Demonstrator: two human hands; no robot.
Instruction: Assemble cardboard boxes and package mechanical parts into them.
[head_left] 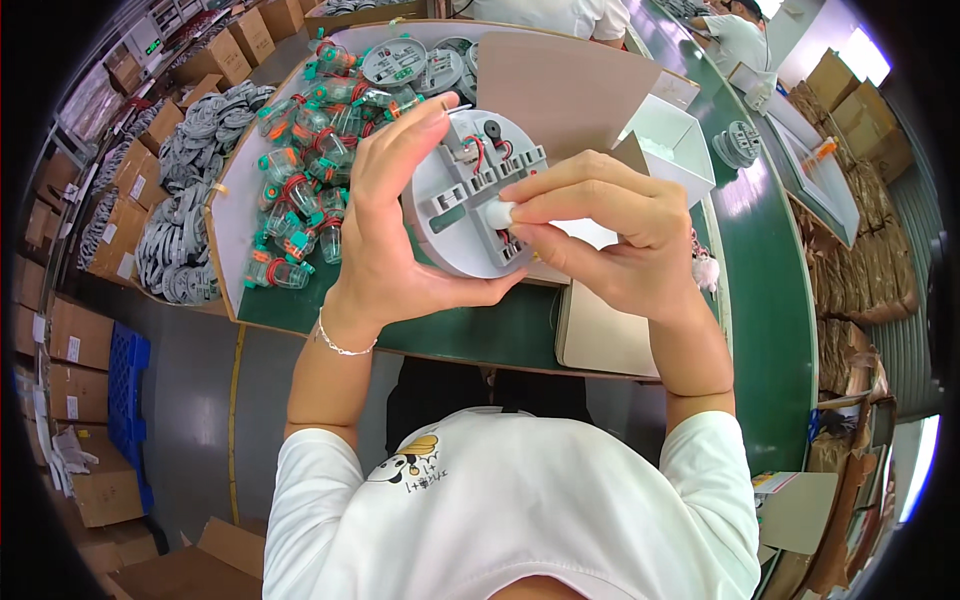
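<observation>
My left hand (385, 220) grips the rim of a round grey plastic housing (455, 245), thumb below and fingers along its upper left edge. The housing is tilted, its inner side turned toward me, with raised grey ribs, red wires and a small black round part on it. A small white rounded piece (499, 213) is pinched between the thumb and fingers of my right hand (610, 225). That piece meets the middle of the housing; whether it is fixed there I cannot tell. Both hands are above the near edge of the green table (450, 343).
Clear capsule-like parts with green and orange ends (310, 150) are heaped at left. Behind them lie several round housings (395, 62). An open cardboard box (570, 85) and a white box (680, 135) stand beyond my hands. Stacked grey discs (737, 145) sit on the right-hand bench.
</observation>
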